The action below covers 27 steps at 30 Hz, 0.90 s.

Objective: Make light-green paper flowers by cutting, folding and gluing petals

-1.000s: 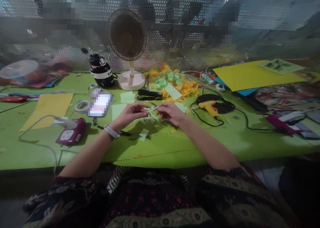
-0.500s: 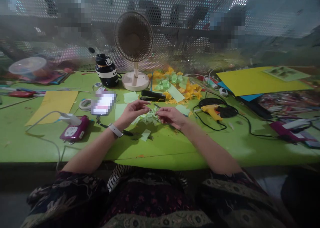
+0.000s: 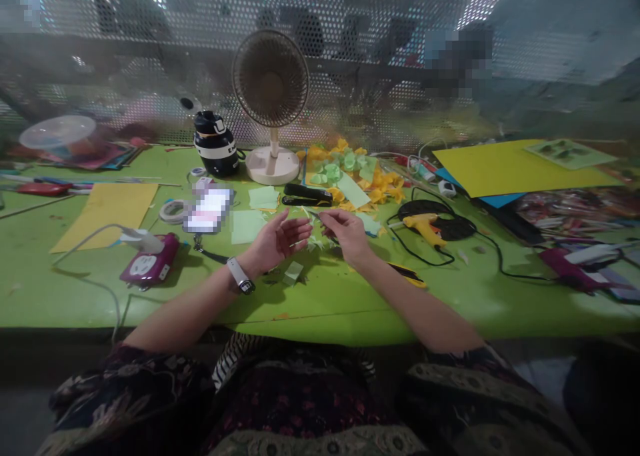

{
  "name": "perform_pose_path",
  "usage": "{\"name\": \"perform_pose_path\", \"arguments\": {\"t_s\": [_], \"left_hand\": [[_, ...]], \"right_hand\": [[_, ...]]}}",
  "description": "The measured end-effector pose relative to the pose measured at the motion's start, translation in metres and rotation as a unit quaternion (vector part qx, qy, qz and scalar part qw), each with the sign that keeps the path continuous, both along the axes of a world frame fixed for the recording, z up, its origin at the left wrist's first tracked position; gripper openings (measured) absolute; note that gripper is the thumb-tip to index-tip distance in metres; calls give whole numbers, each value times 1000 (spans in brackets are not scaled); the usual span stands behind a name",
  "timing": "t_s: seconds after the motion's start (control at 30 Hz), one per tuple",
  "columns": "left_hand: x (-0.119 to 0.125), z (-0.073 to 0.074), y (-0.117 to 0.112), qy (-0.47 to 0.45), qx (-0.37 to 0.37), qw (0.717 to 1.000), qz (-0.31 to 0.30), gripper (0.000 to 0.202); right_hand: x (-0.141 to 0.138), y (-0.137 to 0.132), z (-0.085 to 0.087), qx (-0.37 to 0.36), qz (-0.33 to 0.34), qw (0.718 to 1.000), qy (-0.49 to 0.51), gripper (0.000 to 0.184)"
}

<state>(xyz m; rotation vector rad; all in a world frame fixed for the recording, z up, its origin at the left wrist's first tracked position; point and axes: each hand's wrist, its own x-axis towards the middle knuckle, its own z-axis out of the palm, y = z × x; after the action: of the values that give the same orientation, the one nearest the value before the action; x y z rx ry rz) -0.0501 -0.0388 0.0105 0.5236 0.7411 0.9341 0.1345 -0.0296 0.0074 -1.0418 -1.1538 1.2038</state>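
Now, right hand (image 3: pixel 347 236): your thumb and fingers pinch a thin piece (image 3: pixel 307 211), pale green at its tip and dark nearer the grip; too small to identify.
Left hand (image 3: pixel 277 244): yours is spread, palm showing, with nothing visible in it, apart from the right.
Thin piece: its long axis runs from your right fingertips leftward and slightly away, the tip just beyond your left fingers; your right hand is nearer.
Green scraps (image 3: pixel 316 244): between your hands, on the table (image 3: pixel 320 293).
Stapler (image 3: pixel 307 195): just beyond the tip.
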Motion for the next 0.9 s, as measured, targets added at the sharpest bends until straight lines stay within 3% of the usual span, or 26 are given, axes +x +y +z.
{"name": "perform_pose_path", "arguments": {"t_s": [0.1, 0.23, 0.33, 0.4, 0.47, 0.57, 0.63, 0.73, 0.9], "left_hand": [[1, -2, -4, 10, 16, 1000, -15, 32], [2, -4, -6, 22, 28, 999, 28, 14], [1, -4, -4, 36, 41, 997, 60, 9], [-1, -2, -2, 51, 59, 994, 72, 12], [-3, -1, 0, 73, 84, 990, 82, 18], [-5, -1, 1, 117, 118, 982, 87, 27], [-6, -2, 2, 148, 134, 977, 78, 30], [-6, -3, 2, 179, 150, 970, 60, 33], [-6, -6, 3, 190, 163, 967, 52, 34]], "right_hand": [[-2, -3, -4, 47, 8, 998, -43, 25], [-6, -5, -10, 99, 3, 991, -93, 25], [3, -1, -1, 100, 14, 986, -130, 29], [21, 5, 11, 92, 50, 972, -210, 33], [45, 13, 24, 85, 72, 926, -361, 28], [76, 26, 34, 56, 17, 787, -614, 17], [87, 33, 33, 17, 28, 723, -690, 21], [89, 38, 26, -24, 74, 689, -721, 23], [87, 41, 21, -59, 80, 686, -720, 8]]}}
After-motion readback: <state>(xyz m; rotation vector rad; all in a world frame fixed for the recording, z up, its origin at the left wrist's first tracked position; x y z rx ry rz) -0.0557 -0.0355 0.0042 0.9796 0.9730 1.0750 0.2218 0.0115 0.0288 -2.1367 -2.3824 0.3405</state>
